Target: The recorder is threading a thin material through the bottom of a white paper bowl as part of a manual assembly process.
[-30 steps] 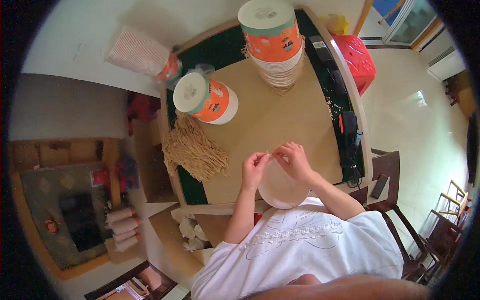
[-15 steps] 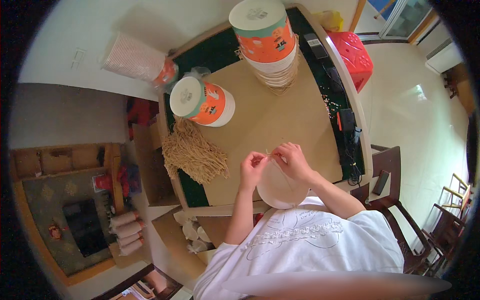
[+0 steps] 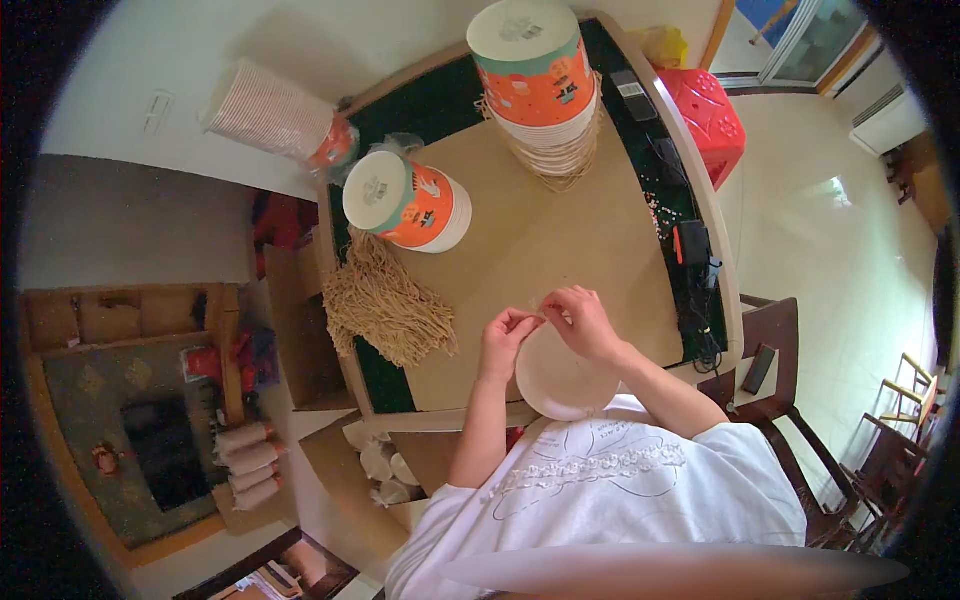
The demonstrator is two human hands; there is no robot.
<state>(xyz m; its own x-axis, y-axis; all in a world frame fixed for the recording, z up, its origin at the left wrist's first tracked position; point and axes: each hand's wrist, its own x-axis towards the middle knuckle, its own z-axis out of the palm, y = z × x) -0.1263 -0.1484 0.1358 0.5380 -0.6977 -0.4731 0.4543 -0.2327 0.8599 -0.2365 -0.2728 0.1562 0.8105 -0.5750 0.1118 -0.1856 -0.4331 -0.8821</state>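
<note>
A white-lined paper bucket (image 3: 566,382) rests against my body at the table's near edge, its round mouth facing up. At its far rim, my left hand (image 3: 505,340) and my right hand (image 3: 583,322) pinch a thin tan cord (image 3: 540,312) between their fingertips, which nearly meet. The fingers hide most of the cord. To the left lies a heap of tan cords (image 3: 390,305). Beyond it stands a short stack of upturned orange-and-green buckets (image 3: 425,212). A taller stack (image 3: 540,90) is at the far side, with cord loops hanging around its lower part.
Brown cardboard (image 3: 560,225) covers much of the table. Along the right edge lie black power adapters with cables (image 3: 692,242) and small scattered beads (image 3: 660,215). A plastic-wrapped bucket stack (image 3: 275,115) leans at the back left. Outside the right edge are a red stool (image 3: 703,120) and a wooden chair (image 3: 770,345).
The cord that crossed the bucket's mouth no longer shows there. Both hands stay at the far rim, with only slight finger movement; the bucket has barely shifted.
</note>
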